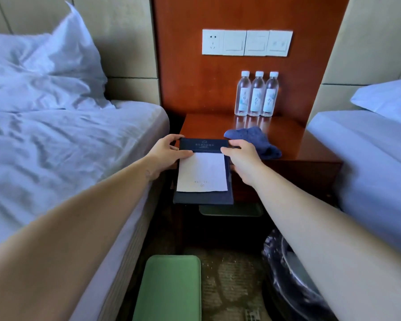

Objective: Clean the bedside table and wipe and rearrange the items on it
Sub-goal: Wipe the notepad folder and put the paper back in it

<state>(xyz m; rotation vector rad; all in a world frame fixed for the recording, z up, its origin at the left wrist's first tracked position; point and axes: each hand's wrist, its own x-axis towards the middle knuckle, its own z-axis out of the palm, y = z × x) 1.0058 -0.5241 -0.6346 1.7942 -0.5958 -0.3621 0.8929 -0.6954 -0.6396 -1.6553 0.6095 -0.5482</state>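
Note:
A dark blue notepad holder (204, 197) with a white paper sheet on it hangs over the front left edge of the reddish wooden bedside table (287, 144). My left hand (167, 154) grips its upper left corner, thumb on top. My right hand (241, 158) grips its upper right edge. A crumpled blue cloth (255, 137) lies on the table just right of my right hand. Three clear water bottles (256, 93) stand in a row at the back of the table, against the wooden wall panel.
Beds with white linen flank the table on the left (56, 140) and right (368, 158). A socket and switch panel (247, 42) sits on the wall above. On the floor are a green pad (169, 288) and a lined bin (292, 274).

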